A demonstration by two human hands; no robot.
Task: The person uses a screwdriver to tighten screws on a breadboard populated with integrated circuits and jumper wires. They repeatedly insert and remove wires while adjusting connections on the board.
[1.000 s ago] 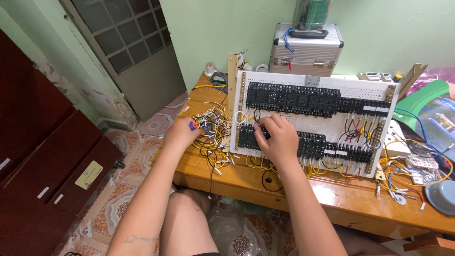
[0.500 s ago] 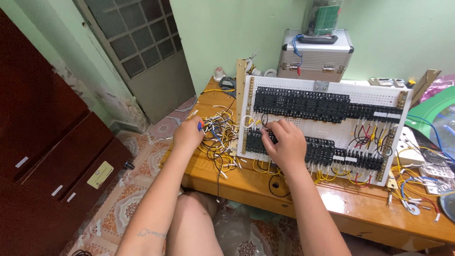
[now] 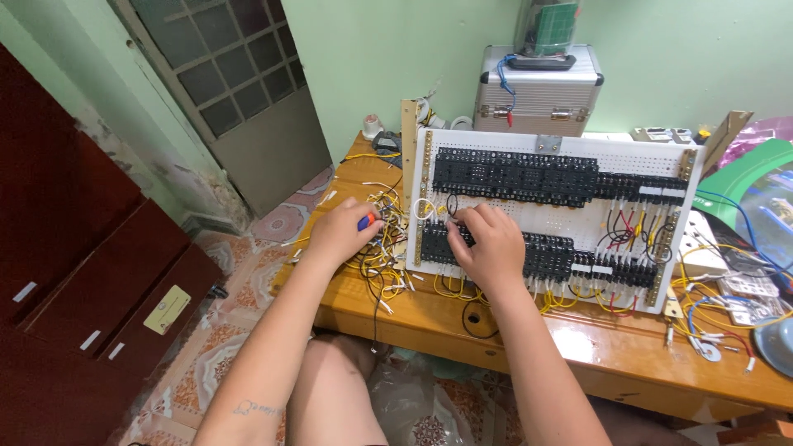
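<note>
Your wooden worktop [image 3: 595,347] runs from the near right toward the far left corner by the green wall. A white perforated wiring board [image 3: 578,219] stands on it, leaning back, with two rows of black relay blocks [image 3: 512,175] across it and red, black and yellow wires at its right end. Behind the board sits a silver metal case [image 3: 538,89]. To the far right, a clutter of loose blue and yellow leads [image 3: 727,310] lies on the worktop.

Your right hand [image 3: 489,244] rests on the lower left part of the board, fingers curled down onto the lower row of blocks; the fingertips are hidden, so you cannot tell whether the grip is closed on anything. Your left hand [image 3: 343,231] is just left of the board, over a tangle of yellow wires [image 3: 388,248] spilling off the worktop's edge. Its grip is closed around a small tool with a blue and red handle [image 3: 365,221], probably a screwdriver, whose tip points toward the board.
</note>
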